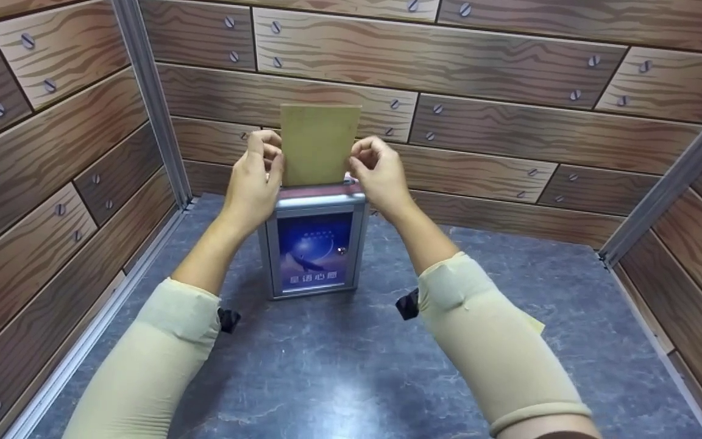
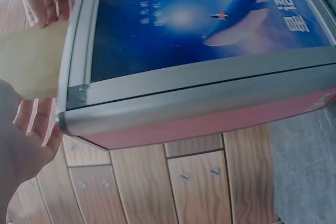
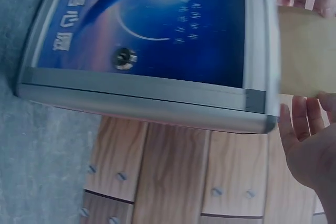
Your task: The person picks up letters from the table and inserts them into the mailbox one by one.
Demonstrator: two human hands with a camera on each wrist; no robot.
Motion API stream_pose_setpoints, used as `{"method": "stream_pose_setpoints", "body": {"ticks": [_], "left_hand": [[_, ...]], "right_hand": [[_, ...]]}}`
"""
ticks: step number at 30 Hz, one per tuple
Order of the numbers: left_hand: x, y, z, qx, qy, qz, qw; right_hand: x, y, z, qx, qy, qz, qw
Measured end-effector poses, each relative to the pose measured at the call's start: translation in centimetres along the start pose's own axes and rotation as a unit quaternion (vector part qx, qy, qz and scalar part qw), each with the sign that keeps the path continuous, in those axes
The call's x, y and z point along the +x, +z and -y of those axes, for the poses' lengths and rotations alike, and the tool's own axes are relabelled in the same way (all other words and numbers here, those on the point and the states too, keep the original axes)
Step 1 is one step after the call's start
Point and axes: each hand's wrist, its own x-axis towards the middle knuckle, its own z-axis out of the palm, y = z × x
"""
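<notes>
Pale fabric sleeves (image 1: 144, 356), fingers (image 1: 256, 145) of left hand (image 1: 251, 183) and right hand (image 1: 382, 177) pinching flat tan rectangular card (image 1: 319, 144), above metal-framed box (image 1: 317, 250)

Plank-print walls (image 1: 479, 67) w/ metal corner strips (image 1: 151, 100), blue-grey marbled flr (image 1: 302, 366).

Card (image 1: 320, 145) — plain tan; box (image 1: 316, 250) — silver-edged, blue-fronted; wall (image 1: 339, 52) brown woodgrain.

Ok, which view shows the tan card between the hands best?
Head: the card shows face-on above the metal-framed box, broad face and top edge visible. Both wrist views show only part, cut off by the picture edge.
</notes>
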Motion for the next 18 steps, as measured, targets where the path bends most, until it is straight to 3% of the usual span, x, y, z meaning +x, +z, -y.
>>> {"method": "stream_pose_setpoints", "body": {"ticks": [5, 8, 14, 18], "left_hand": [[-0.4, 0.3, 0.9, 0.03, -0.009, 0.033, 0.999], [-0.5, 0.4, 1.2, 0.054, -0.017, 0.043, 0.9975], [-0.6, 0.5, 1.4, 0.075, -0.028, 0.052, 0.9954], [-0.9, 0.9, 1.5, 0.078, -0.028, 0.054, 0.9951]], "right_hand": [[-0.3, 0.0, -1.2, -0.036, -0.002, 0.001, 0.999], [-0.3, -0.1, -0.9, -0.029, -0.008, 0.001, 1.0], [0.1, -0.3, 1.4, 0.041, -0.078, 0.001, 0.996], [0.2, -0.1, 2.4, 0.007, -0.108, -0.009, 0.994]]}}
